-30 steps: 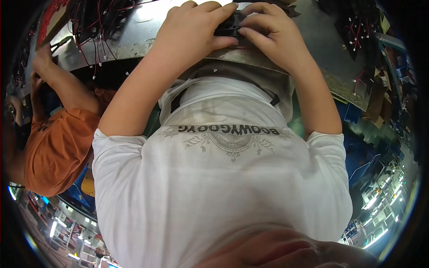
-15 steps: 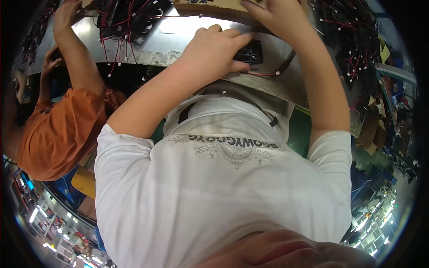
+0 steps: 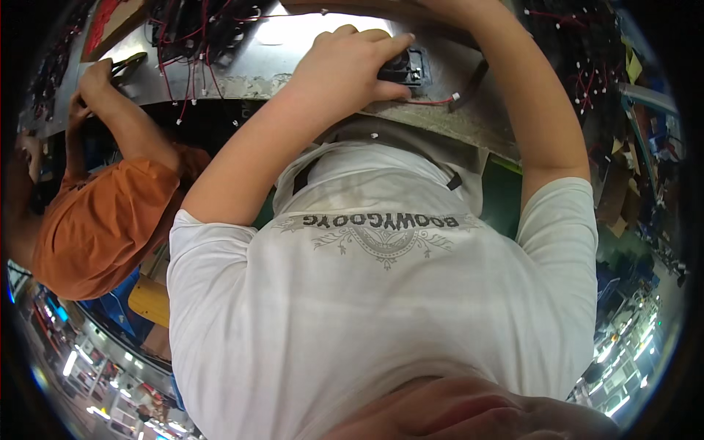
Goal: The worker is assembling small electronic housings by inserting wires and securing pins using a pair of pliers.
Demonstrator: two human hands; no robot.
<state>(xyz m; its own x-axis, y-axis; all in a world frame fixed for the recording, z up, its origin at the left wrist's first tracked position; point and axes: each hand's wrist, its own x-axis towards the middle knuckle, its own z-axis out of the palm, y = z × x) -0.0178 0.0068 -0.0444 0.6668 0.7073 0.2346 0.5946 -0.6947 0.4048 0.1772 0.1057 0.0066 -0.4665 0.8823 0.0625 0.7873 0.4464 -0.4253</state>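
My left hand (image 3: 350, 64) is closed around the left side of a black rectangular part (image 3: 416, 67), thumb on its near side and fingers across the far side. The part rests on the metal bench near its front edge, and a red wire (image 3: 433, 101) with a small white connector runs from it to the right. My right hand (image 3: 453, 7) reaches to the top edge of the view, by a cardboard box (image 3: 367, 9). Its fingers are cut off there, so what they hold is hidden.
Black parts with red wires (image 3: 194, 37) lie piled left of the box, and more (image 3: 579, 66) lie at the right. A co-worker in an orange shirt (image 3: 110, 227) sits at the left, holding a dark-handled tool (image 3: 127, 64) near a box with red contents (image 3: 110, 18).
My right hand has moved up, mostly out of view at the top. The left hand stays on the black part, which has tilted slightly. The co-worker's hand has come lower, showing the tool.
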